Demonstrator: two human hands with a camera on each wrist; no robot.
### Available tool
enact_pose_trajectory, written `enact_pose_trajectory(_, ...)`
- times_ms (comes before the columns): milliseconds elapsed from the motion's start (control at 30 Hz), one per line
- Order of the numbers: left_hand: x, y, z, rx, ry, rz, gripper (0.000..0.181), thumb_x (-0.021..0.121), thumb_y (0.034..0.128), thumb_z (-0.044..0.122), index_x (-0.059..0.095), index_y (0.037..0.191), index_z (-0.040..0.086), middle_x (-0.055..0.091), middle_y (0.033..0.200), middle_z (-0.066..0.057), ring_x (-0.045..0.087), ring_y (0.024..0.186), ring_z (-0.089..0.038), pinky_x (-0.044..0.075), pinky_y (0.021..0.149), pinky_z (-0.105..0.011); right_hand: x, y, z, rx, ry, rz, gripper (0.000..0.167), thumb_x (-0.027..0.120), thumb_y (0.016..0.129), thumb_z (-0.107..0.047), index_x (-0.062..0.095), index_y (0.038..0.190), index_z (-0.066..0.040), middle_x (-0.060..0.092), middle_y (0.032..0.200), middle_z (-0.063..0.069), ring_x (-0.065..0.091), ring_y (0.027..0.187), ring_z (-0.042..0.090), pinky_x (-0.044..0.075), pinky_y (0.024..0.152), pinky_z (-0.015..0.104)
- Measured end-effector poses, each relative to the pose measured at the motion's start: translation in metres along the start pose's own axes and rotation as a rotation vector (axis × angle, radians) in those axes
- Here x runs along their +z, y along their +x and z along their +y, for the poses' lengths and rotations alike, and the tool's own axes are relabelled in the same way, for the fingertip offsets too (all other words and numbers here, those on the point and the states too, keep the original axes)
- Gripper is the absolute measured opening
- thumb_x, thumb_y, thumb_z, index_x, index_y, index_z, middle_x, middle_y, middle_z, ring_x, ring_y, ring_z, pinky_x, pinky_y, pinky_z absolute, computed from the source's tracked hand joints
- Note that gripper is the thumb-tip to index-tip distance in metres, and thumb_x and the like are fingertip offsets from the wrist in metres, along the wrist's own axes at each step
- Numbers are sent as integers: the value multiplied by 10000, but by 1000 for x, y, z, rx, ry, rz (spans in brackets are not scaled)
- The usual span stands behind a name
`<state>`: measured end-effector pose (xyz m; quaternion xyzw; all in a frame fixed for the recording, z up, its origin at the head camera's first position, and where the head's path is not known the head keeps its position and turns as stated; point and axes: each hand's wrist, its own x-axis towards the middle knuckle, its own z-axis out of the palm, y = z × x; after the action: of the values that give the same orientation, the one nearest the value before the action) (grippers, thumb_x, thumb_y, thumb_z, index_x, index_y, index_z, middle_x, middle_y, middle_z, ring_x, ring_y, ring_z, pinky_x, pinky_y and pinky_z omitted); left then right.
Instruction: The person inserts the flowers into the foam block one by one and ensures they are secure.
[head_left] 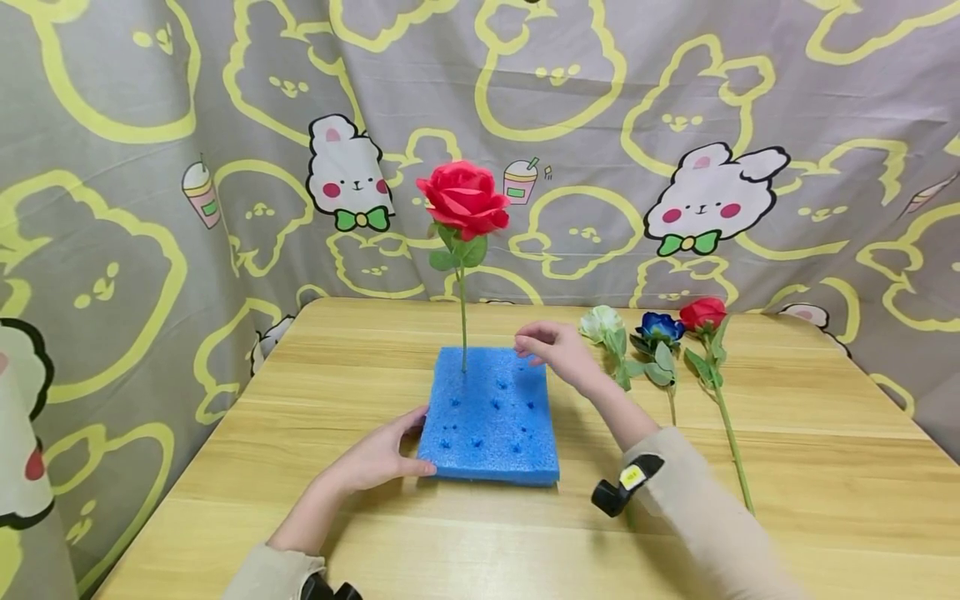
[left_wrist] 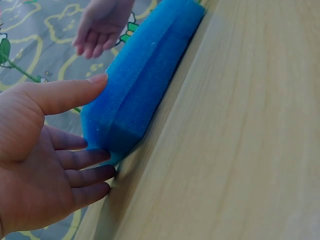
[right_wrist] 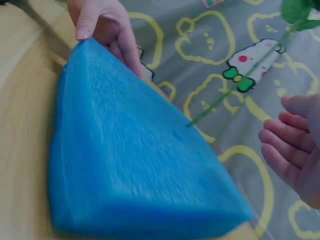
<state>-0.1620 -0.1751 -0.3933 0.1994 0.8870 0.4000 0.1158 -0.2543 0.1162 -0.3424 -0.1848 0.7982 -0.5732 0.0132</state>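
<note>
A blue foam block (head_left: 480, 425) with several small holes lies on the table. One red rose (head_left: 463, 200) stands upright in its back left part, its green stem (right_wrist: 215, 104) also showing in the right wrist view. My left hand (head_left: 378, 454) rests at the block's left side, thumb at the front left corner and fingers along the edge; in the left wrist view the hand (left_wrist: 50, 150) touches the foam (left_wrist: 135, 95). Above the back right corner is my right hand (head_left: 562, 354), fingers loosely bent, holding nothing; the right wrist view shows this hand (right_wrist: 297, 145) apart from the foam.
To the right on the wooden table (head_left: 300, 383) lie a white flower (head_left: 602, 323), a blue flower (head_left: 661, 327) and another red rose (head_left: 703, 314), their stems pointing toward the front. A patterned cloth (head_left: 420, 83) hangs behind the table and at its left.
</note>
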Motion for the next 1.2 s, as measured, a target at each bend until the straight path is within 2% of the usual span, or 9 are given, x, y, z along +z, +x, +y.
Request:
enact_pose_trajectory(167,1,1,0,12,-7,-5,944,758,748,357,251,1433,-50,322,1444,-217,292,1323,-359,207,1076,-517,-31,-24,8,27,-39,23,368,569,932,-265,600,1125,47,649,1010,206,637,916,250,541,761,355)
enact_pose_trajectory(367,2,0,-1,7,-16,-3,943,759,747,358,255,1432,-50,340,1434,-218,304,1317,-359,201,1075,-524,-66,-57,15,63,-85,58,335,602,914,-207,596,1123,55,647,1035,213,640,880,161,542,747,348)
enact_pose_trajectory(500,1,-1,-1,-8,-25,8,947,762,743,356,254,1433,-47,344,1433,-216,305,1318,-357,199,1077,-522,-87,-75,18,64,-110,98,359,621,901,-208,586,1128,69,646,1035,219,648,856,159,547,721,329)
enact_pose_trajectory(633,0,0,0,3,-20,10,947,762,742,359,257,1430,-54,343,1432,-220,305,1318,-357,198,1079,-516,-110,-92,25,64,-107,149,345,599,916,-193,569,1132,76,684,982,66,651,854,125,543,704,260)
enact_pose_trajectory(733,0,0,-1,11,-11,4,947,759,745,365,257,1429,-54,350,1427,-221,311,1314,-358,203,1076,-519,-127,-104,33,58,-102,194,220,589,921,-169,603,1087,-25,678,929,-91,642,833,55,539,691,230)
enact_pose_trajectory(800,-1,0,-1,14,-8,2,946,758,746,366,257,1429,-54,357,1421,-225,318,1309,-362,206,1073,-524,-137,-112,36,55,-85,215,139,590,918,-146,616,1051,-118,666,919,-143,636,824,29,536,685,216)
enact_pose_trajectory(900,-1,1,-1,14,-8,2,943,759,746,365,259,1429,-52,358,1421,-225,320,1308,-363,207,1072,-526,-151,-122,40,53,-47,233,151,583,918,-111,616,1014,-222,672,911,-141,638,817,21,532,671,198)
enact_pose_trajectory(1133,-1,1,-1,12,-2,4,944,758,743,372,264,1430,-47,360,1423,-216,318,1311,-357,208,1073,-523,-177,-142,53,90,-21,258,191,559,933,-124,613,1008,-291,666,913,-150,635,817,5,528,673,184)
enact_pose_trajectory(1200,-1,1,0,9,-6,5,944,760,741,370,265,1431,-43,363,1422,-215,320,1309,-357,206,1072,-526,-183,-147,59,97,-13,271,189,554,935,-117,625,1020,-270,666,920,-146,636,815,11,529,666,186)
